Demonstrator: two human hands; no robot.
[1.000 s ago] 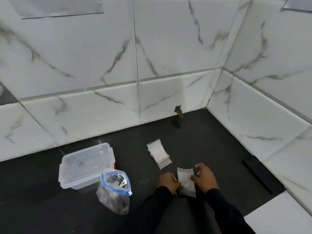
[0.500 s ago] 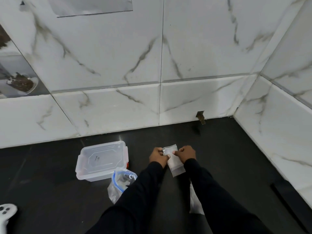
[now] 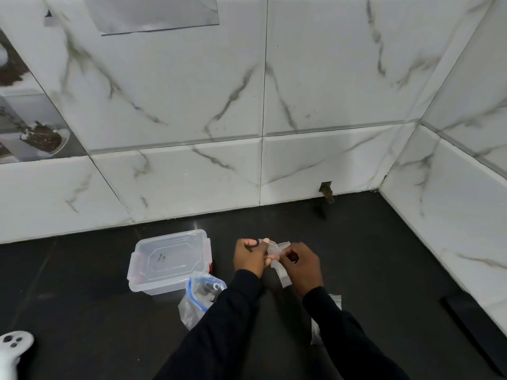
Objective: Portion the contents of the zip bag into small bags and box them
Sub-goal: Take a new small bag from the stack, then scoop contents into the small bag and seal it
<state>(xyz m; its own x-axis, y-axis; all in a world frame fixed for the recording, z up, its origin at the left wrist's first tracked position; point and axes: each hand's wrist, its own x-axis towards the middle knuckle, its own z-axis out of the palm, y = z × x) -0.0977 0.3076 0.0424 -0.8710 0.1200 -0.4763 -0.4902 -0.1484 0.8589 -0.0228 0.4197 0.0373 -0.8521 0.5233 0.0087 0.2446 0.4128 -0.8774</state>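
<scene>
Both hands hold one small clear bag above the black counter. My left hand pinches its top left edge and my right hand pinches the top right edge; the bag hangs down between them. A zip bag with a blue seal stands open below the left forearm, dark small parts inside. The clear plastic box, lid on, sits left of my hands. More small bags lie on the counter, mostly hidden under my right arm.
White marble-tiled walls close the counter at the back and right, meeting in a corner. A white controller lies at the bottom left. A black flat object sits at the right edge. A small hole marks the wall base.
My hands lifted the small bag off the counter and raised it. The view panned right to left, so the box and zip bag sit more central and the controller came into view.
</scene>
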